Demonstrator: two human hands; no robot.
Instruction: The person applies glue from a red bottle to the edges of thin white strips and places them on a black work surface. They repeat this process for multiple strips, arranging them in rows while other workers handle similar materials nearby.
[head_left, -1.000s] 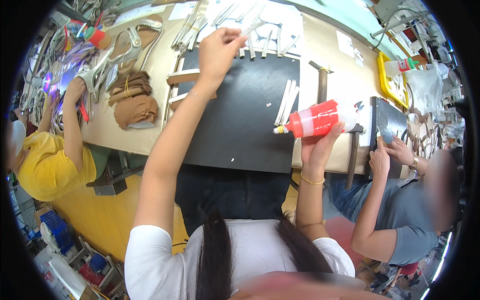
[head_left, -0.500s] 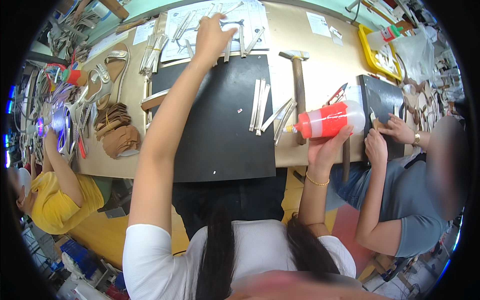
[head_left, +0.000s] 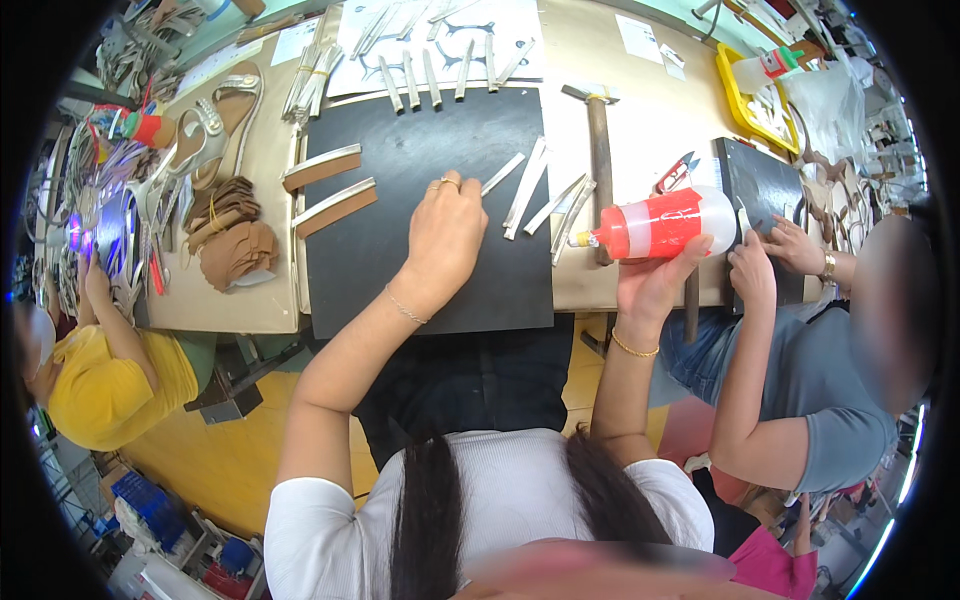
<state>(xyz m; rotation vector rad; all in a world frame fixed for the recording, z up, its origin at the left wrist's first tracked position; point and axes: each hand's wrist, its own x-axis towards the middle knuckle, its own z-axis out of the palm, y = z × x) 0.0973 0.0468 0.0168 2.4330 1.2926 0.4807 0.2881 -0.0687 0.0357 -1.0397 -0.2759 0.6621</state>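
Observation:
My left hand (head_left: 447, 238) is over the middle of a black board (head_left: 425, 285), fingers drawn together at the end of a thin, pale metallic strip (head_left: 503, 174). The fingertips are partly hidden. In my right hand (head_left: 650, 290) is a squeeze bottle (head_left: 660, 225) with a red wrap and cap, lying sideways, its nozzle pointing left. More pale strips (head_left: 522, 200) lie by the board's right edge, and others stand in a row along its far edge. Two brown leather pieces (head_left: 338, 210), each with a pale strip along its upper edge, rest at the board's left.
A hammer (head_left: 600, 150) and red-handled snips (head_left: 677, 174) lie to the right. Brown leather stacks (head_left: 240, 257) and sandals (head_left: 205, 140) are on the left. A yellow tray (head_left: 735, 100) stands far right. Co-workers sit on both sides; the right one's hands (head_left: 775, 250) work at another board.
My left hand has come back from the strips at the far edge to mid-board, by a strip now apart from the right-hand group. The bottle stays in my right hand, nearly unmoved.

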